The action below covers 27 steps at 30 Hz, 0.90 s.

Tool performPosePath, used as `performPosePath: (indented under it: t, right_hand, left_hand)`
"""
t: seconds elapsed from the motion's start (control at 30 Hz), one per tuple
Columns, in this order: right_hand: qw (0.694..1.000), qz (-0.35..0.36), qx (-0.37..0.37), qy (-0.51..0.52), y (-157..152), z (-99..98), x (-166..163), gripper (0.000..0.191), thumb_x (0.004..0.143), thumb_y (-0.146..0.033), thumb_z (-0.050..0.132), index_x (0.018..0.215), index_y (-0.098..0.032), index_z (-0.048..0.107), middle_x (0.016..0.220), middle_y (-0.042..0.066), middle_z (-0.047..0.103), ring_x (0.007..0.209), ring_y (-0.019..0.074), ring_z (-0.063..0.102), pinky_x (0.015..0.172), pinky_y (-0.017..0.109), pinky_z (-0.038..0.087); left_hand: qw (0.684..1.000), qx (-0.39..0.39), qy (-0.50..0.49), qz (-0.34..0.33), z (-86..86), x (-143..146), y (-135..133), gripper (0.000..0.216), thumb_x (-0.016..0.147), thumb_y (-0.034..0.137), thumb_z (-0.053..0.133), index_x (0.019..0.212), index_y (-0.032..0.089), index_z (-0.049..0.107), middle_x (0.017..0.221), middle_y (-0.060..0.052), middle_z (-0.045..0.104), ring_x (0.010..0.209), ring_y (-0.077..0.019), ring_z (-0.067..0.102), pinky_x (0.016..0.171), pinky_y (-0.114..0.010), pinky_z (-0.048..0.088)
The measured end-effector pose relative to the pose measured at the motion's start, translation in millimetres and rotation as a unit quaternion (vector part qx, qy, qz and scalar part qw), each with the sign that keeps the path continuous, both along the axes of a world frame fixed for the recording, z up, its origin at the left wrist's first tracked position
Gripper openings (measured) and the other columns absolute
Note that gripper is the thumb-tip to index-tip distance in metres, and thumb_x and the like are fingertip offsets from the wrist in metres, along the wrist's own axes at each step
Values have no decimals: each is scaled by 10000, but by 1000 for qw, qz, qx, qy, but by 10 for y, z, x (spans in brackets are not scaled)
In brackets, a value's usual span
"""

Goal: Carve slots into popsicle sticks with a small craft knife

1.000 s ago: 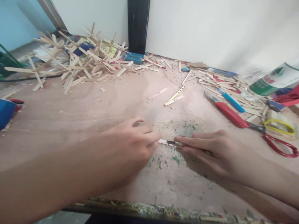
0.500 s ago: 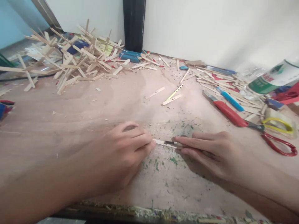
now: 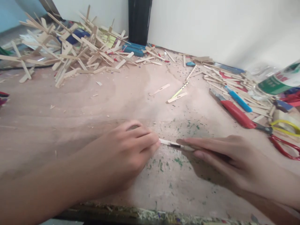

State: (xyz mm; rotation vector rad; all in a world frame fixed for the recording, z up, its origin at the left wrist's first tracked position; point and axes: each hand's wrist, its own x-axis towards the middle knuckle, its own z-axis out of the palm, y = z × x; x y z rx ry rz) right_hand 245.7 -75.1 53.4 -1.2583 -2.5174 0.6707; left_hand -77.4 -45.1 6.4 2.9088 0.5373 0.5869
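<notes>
Head view: left hand (image 3: 131,147) pins stick (image 3: 167,142); right hand (image 3: 225,159) grips knife (image 3: 185,147).

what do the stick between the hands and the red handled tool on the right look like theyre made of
The stick looks like thin, unfinished pale wood, flat and matte like the craft sticks piled behind. The red-handled tool seems to have a smooth plastic grip with a grey, probably metal tip; blur leaves that open.
</notes>
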Motion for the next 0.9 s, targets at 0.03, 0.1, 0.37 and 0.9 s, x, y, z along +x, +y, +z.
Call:
performPosePath:
  t: [0.03, 0.1, 0.37, 0.9]
  right_hand:
    - [1000, -5, -4, 9, 9, 1, -21, 382, 1229, -326, 555, 1353, -240, 906, 861, 35, 898, 536, 146, 741, 461, 257, 499]
    - [1000, -11, -6, 20, 38, 4, -44, 375, 1234, -347, 567, 1325, -274, 924, 902, 36, 913, 580, 149, 774, 457, 246, 493]
    - [1000, -5, -4, 0, 163, -10, -7, 378, 1225, -386, 597, 1222, -297, 965, 966, 66, 928, 636, 195, 812, 443, 262, 500]
    - [986, -47, -150, 49, 181, 1, -79, 403, 1197, -433, 593, 1244, -298, 969, 999, 62, 931, 756, 219, 848, 603, 278, 628]
  left_hand:
    - [1000, -2, 0, 0, -1, 2, 3, 297, 1137, 62, 549, 1221, 90, 832, 1128, -66, 841, 1018, -267, 755, 1019, -475, 553]
    - [1000, -7, 1, 2, -7, 5, 2, 310, 1134, 57, 540, 1224, 93, 835, 1135, -64, 842, 1024, -266, 753, 1021, -472, 549]
    - [1000, 2, -2, 12, 6, 14, -13, 336, 1134, 41, 521, 1188, 108, 846, 1164, -67, 858, 1025, -256, 754, 1027, -460, 537]
    - [999, 16, 25, 14, -3, 11, -82, 271, 1097, 102, 585, 1193, 114, 838, 1242, -96, 841, 1132, -299, 717, 1071, -496, 484]
